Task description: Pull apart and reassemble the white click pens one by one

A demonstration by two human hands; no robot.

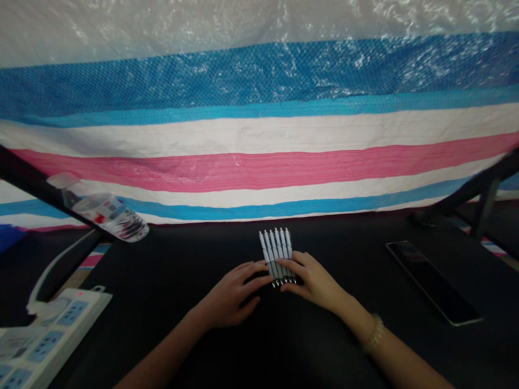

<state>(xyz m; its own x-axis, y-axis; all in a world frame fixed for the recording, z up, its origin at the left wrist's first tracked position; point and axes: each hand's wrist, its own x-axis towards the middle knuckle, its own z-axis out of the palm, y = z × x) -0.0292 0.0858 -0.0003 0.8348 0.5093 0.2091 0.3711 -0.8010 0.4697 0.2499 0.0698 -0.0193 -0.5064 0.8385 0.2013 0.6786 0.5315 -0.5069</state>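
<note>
A row of several white-and-grey pens [276,247] lies side by side on the black table, clicker ends pointing away from me and tips toward me. At the row's left edge, my left hand [233,294] touches the pens with its outstretched fingertips, the thumb held apart below. From the right, my right hand [310,278] rests its extended fingers over the lower part of the row. Its thumb is spread near the pen tips. Both hands partly cover the pens' grey grips.
A clear plastic bottle [115,216] lies tilted at the back left. The white power strip [60,335] with a plugged-in cable sits at the left. On the right is a dark phone [432,281]. Striped plastic sheeting [259,167] hangs behind the black table [174,265].
</note>
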